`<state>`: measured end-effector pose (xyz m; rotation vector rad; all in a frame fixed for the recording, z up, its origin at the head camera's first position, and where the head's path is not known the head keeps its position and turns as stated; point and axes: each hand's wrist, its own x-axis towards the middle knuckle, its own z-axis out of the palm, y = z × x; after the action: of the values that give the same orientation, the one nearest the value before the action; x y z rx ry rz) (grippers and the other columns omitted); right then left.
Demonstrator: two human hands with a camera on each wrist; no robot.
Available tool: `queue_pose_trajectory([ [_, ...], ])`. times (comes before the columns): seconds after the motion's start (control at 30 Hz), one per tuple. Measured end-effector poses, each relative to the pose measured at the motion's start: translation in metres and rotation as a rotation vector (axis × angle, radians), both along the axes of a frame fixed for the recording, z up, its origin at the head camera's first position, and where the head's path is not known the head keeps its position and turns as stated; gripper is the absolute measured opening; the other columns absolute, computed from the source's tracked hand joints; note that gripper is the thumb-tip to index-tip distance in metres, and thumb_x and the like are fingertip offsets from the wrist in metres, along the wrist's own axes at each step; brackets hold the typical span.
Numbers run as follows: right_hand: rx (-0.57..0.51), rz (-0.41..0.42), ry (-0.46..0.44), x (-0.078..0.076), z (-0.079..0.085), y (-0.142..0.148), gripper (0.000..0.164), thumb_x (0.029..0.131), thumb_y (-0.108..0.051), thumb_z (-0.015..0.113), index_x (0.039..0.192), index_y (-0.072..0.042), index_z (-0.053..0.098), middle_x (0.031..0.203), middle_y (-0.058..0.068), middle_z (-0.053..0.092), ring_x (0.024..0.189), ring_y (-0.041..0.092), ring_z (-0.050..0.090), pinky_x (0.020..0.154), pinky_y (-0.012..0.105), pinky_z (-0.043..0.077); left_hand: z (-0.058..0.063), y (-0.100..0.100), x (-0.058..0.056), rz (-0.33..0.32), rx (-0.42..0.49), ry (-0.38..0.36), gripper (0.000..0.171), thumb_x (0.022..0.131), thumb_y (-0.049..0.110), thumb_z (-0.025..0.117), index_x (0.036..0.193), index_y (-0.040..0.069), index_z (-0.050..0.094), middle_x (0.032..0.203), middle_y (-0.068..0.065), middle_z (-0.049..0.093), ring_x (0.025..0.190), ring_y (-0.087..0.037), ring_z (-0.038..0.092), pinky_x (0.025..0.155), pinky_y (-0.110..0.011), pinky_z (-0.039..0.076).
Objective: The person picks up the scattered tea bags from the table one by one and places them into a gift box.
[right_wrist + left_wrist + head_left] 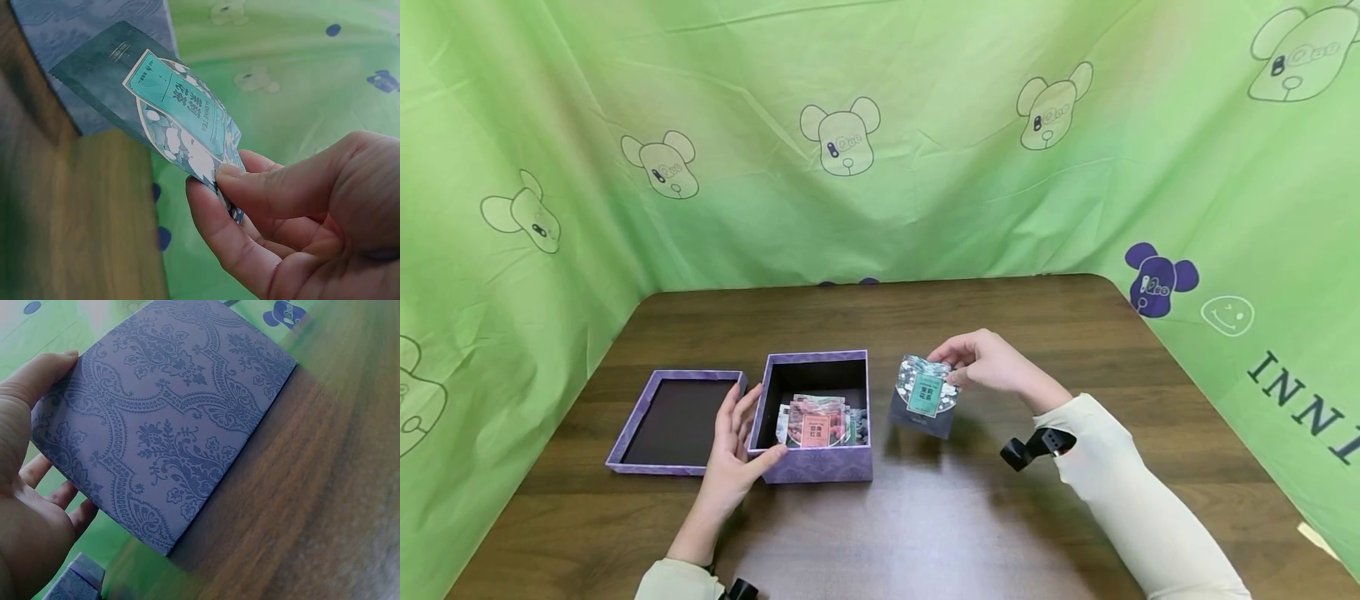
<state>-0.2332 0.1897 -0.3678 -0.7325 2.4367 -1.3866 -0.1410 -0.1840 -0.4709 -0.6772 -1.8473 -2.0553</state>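
A purple patterned box (820, 467) stands uncovered on the table, with several tea sachets inside; a red-labelled sachet (817, 423) lies on top. My left hand (733, 454) grips the box at its near left corner, thumb over the front rim and fingers along the left side. The left wrist view shows the box's patterned front wall (162, 412) beside the thumb. To the right of the box, my right hand (988, 360) pinches a jasmine tea sachet (924, 397) by its upper right corner. The sachet's green label faces up in the right wrist view, thumb (275, 187) on its printed side.
Left of the box, the purple lid (679, 422) lies on the wooden table (970, 517) with its dark inside up, close to my left hand. A green printed curtain (925, 217) hangs around the table's back and sides.
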Motion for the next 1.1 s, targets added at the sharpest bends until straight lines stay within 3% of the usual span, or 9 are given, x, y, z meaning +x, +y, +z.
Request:
queue_pose_trajectory([
  [0.37,0.036,0.032,0.066,-0.002,0.023,-0.027,0.030,0.080,0.013,0.067,0.110,0.010,0.069,0.085,0.009,0.071,0.078,0.019,0.067,0.074,0.039,0.056,-0.001,-0.001,0.001,0.002,-0.003,0.010,0.100,0.078,-0.021,0.069,0.152,-0.009,0.002,0.150,0.002,0.038,0.137,-0.007,0.037,0.111,-0.015,0.023],
  [0.57,0.060,0.059,0.113,-0.007,0.034,-0.037,0.028,0.080,0.014,0.067,0.107,0.009,0.070,0.085,0.009,0.071,0.080,0.020,0.068,0.072,0.030,0.054,0.000,0.001,0.001,-0.004,0.000,0.007,0.101,0.078,-0.020,0.069,0.151,-0.010,0.000,0.150,0.002,0.038,0.137,-0.007,0.037,0.111,-0.015,0.024],
  [0.73,0.063,0.078,0.115,-0.007,0.042,-0.042,0.028,0.079,0.016,0.066,0.106,0.008,0.072,0.084,0.008,0.071,0.080,0.020,0.068,0.074,0.033,0.055,0.000,0.001,0.000,-0.007,0.008,0.005,0.100,0.079,-0.018,0.070,0.153,-0.006,0.004,0.151,0.000,0.037,0.137,-0.007,0.037,0.111,-0.016,0.024],
  [0.93,0.054,0.074,0.117,-0.008,0.047,-0.048,0.028,0.080,0.015,0.066,0.107,0.008,0.072,0.084,0.008,0.071,0.079,0.019,0.067,0.071,0.030,0.054,0.000,0.001,0.000,-0.006,0.006,0.004,0.101,0.078,-0.019,0.070,0.152,-0.009,0.001,0.152,-0.002,0.036,0.137,-0.007,0.037,0.111,-0.016,0.024],
  [1.1,0.034,0.085,0.133,-0.008,0.045,-0.062,0.027,0.082,0.012,0.068,0.109,0.007,0.071,0.088,0.010,0.072,0.081,0.019,0.068,0.074,0.037,0.056,0.000,0.000,0.000,-0.002,0.009,0.002,0.101,0.078,-0.020,0.069,0.152,-0.009,0.001,0.151,0.001,0.037,0.136,-0.007,0.037,0.111,-0.016,0.024],
])
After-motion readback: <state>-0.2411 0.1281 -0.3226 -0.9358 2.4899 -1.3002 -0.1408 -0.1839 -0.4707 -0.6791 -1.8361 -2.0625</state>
